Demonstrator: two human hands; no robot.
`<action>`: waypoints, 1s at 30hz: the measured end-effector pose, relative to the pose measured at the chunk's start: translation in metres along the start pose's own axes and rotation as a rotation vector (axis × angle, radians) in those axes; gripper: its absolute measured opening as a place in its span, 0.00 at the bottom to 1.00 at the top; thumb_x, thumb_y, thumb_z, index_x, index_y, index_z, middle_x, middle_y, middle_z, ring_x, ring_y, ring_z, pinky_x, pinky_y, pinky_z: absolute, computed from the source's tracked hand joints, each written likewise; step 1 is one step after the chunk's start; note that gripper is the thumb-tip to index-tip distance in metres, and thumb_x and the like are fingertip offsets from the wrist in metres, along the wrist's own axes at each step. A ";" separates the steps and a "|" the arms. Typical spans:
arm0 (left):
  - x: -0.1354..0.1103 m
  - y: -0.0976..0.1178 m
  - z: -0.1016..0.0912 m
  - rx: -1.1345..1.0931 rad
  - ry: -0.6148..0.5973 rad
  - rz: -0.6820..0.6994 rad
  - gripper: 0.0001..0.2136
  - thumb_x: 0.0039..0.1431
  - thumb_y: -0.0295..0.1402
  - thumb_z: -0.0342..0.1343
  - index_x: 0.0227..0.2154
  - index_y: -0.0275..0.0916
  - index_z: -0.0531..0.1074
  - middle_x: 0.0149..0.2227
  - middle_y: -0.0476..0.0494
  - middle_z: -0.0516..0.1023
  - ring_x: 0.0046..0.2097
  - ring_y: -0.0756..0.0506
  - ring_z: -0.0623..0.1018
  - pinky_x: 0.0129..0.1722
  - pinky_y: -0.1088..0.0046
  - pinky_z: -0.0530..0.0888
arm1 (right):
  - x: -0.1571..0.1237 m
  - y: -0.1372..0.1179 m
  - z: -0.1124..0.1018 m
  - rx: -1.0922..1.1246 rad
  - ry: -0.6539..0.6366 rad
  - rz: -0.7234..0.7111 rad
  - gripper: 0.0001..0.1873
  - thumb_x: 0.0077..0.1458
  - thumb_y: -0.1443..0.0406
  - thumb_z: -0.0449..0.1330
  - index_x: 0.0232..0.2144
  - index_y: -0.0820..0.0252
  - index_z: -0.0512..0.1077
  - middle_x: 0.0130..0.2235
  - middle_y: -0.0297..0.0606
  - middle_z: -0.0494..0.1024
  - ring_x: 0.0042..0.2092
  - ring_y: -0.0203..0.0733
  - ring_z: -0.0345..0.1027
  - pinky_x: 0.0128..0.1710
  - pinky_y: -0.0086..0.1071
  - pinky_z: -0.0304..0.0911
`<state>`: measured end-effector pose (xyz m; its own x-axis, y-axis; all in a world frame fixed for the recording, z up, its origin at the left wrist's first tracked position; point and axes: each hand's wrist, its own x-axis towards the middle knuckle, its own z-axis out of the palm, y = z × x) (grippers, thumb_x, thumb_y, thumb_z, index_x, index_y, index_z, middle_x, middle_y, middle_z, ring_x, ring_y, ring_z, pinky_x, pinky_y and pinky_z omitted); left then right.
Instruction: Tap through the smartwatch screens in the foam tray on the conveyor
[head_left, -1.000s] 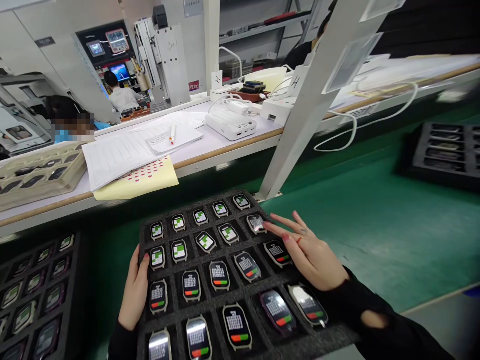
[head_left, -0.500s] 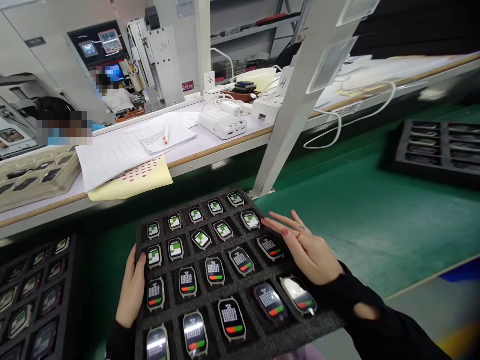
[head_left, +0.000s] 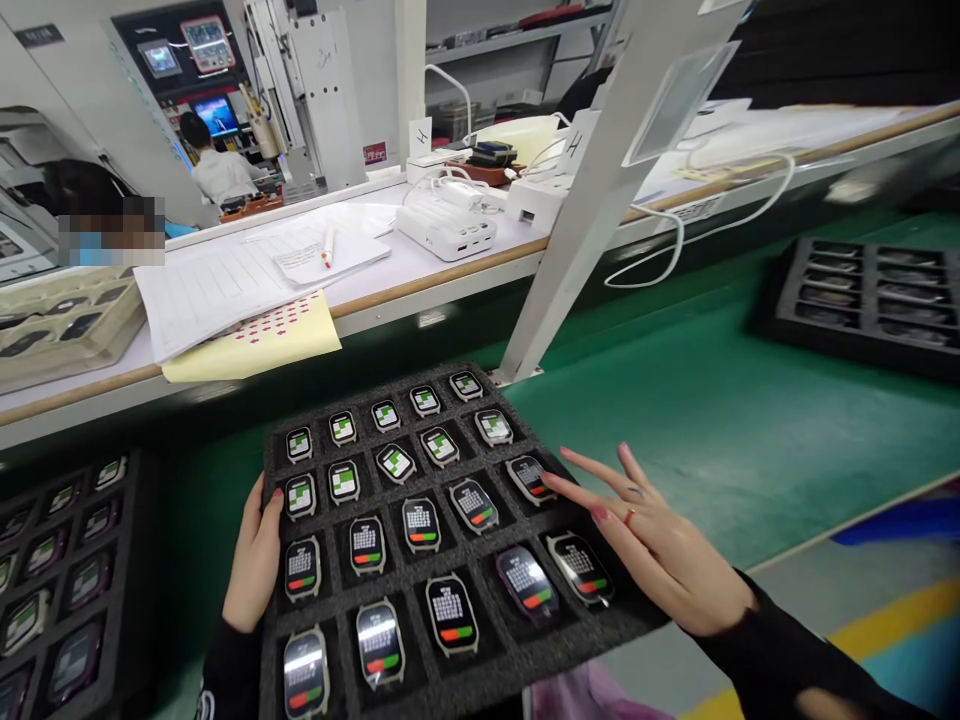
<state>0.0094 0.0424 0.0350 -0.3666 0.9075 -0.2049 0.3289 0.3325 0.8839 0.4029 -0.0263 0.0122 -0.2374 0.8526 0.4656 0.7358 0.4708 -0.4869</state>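
A black foam tray (head_left: 420, 610) lies before me on the green belt, filled with several smartwatch bodies with lit screens. My left hand (head_left: 253, 560) grips the tray's left edge, thumb on top beside a watch (head_left: 301, 568) showing a red and green bar. My right hand (head_left: 656, 545) hovers at the tray's right edge with fingers stretched out and spread, the fingertips close to a watch (head_left: 529, 478) in the right column. Nothing is in that hand.
A second black tray of watches (head_left: 52, 570) sits at the left, a third (head_left: 862, 300) at the far right on the green belt (head_left: 750, 420). Behind runs a white bench with papers (head_left: 225, 290), a yellow sheet (head_left: 255, 345) and white chargers (head_left: 446, 228). A slanted white post (head_left: 570, 220) stands between.
My right hand has drawn back toward me along the tray's right column, from the second row to the third. The view has shifted slightly; my left hand stays on the tray edge.
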 end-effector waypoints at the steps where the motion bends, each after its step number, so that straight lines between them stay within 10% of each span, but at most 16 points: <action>1: 0.000 0.000 0.000 -0.012 -0.003 0.007 0.26 0.64 0.47 0.49 0.62 0.45 0.62 0.65 0.47 0.62 0.66 0.40 0.61 0.67 0.59 0.56 | 0.001 -0.002 -0.001 0.005 0.011 -0.013 0.24 0.70 0.68 0.43 0.64 0.50 0.61 0.56 0.36 0.73 0.65 0.55 0.53 0.67 0.64 0.31; 17: -0.001 -0.009 -0.001 -0.075 -0.039 0.057 0.25 0.65 0.46 0.49 0.62 0.45 0.61 0.65 0.47 0.62 0.66 0.42 0.60 0.67 0.63 0.56 | 0.020 -0.043 0.016 0.058 -0.259 -0.115 0.23 0.69 0.69 0.43 0.63 0.57 0.63 0.58 0.40 0.71 0.66 0.53 0.51 0.66 0.65 0.33; 30: -0.018 -0.025 -0.017 -0.215 -0.242 0.011 0.38 0.60 0.46 0.56 0.68 0.58 0.40 0.70 0.52 0.48 0.69 0.42 0.54 0.67 0.60 0.56 | 0.026 -0.059 0.017 0.096 -0.191 -0.173 0.26 0.67 0.72 0.44 0.65 0.54 0.58 0.59 0.40 0.70 0.65 0.52 0.52 0.67 0.63 0.37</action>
<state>-0.0068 0.0133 0.0239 -0.1377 0.9539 -0.2666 0.1308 0.2843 0.9498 0.3424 -0.0282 0.0412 -0.4762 0.7809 0.4043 0.6128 0.6245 -0.4842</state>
